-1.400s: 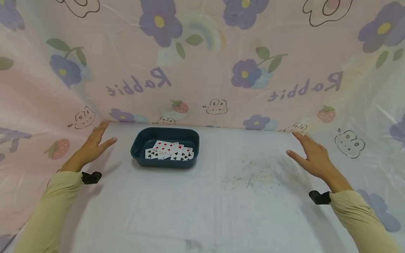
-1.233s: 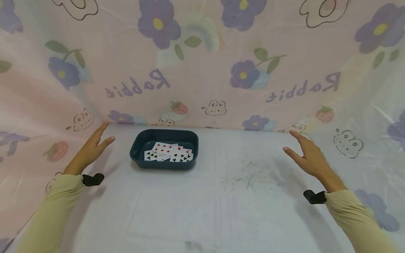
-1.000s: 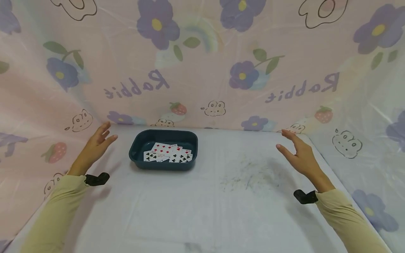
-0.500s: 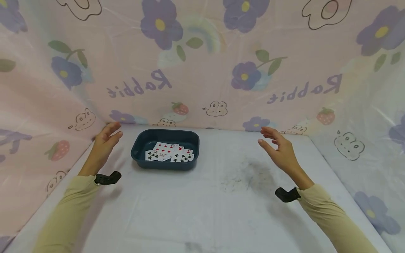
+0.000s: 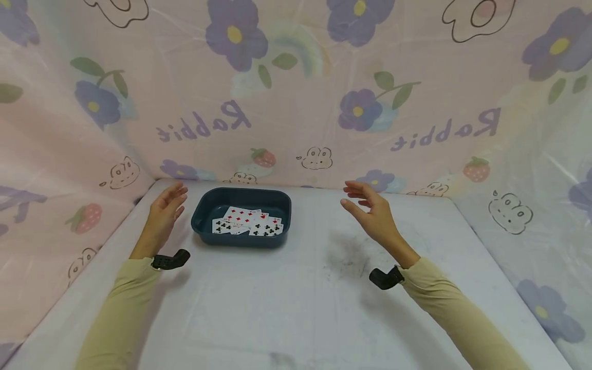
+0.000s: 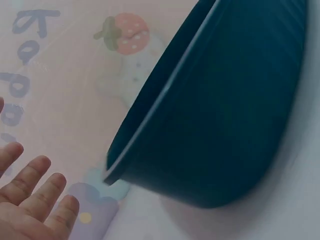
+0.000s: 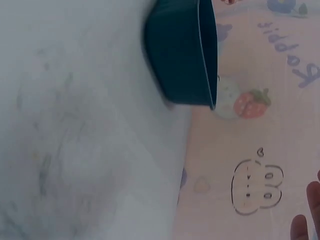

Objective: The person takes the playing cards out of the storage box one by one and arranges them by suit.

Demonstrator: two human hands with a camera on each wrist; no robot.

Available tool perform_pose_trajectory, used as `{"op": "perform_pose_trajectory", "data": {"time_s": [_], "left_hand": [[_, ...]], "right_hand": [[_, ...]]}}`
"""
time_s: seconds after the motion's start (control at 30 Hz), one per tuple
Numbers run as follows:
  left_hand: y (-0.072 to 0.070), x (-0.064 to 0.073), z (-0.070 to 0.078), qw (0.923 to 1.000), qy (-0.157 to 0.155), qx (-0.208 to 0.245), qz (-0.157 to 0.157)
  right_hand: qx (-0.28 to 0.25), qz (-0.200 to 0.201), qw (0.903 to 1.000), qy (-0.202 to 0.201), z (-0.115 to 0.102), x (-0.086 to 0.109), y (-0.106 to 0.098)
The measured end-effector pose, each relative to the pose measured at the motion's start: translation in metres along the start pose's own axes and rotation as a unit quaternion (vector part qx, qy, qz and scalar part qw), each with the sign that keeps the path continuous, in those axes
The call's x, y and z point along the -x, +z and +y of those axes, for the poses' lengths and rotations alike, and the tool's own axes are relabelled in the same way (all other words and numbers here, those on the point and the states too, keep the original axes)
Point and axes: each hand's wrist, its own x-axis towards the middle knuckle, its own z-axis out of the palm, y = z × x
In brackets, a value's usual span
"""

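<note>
One tray (image 5: 240, 240) stood on one table (image 5: 296, 308). It held at least five cards (image 5: 242, 213); they overlapped, so the full number could not be told. Two hands flanked it: one left hand (image 5: 161, 218) at its 9 o'clock, one right hand (image 5: 375, 217) at its 3 o'clock. There were two wrist cameras (image 5: 172, 259), one per arm, and two sleeves (image 5: 120, 308), at 8 and 4 o'clock. In the head view the backdrop (image 5: 296, 118) carried three strawberries (image 5: 265, 159), at 1, 3 and 9 o'clock from the tray, one rainbow (image 5: 309, 46) near 1 o'clock, and six rabbit faces (image 5: 317, 158), three whole, three partial.
</note>
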Motion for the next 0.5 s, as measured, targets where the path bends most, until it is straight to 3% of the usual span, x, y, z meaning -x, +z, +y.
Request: {"op": "perform_pose_trajectory", "data": {"time_s": [0.13,0.3,0.5], "left_hand": [[0.005,-0.001,-0.005,0.9998,-0.018,-0.009,0.000],[0.008,-0.001,-0.012,0.9995,-0.028,-0.011,0.008],[0.012,-0.003,-0.022,0.9990,-0.042,0.007,0.012]], "right_hand": [[-0.018,-0.002,0.9998,0.006,-0.018,-0.007,0.015],[-0.044,0.005,0.9990,0.003,0.002,-0.021,0.038],[-0.066,0.018,0.9977,0.001,0.007,-0.031,0.058]]}}
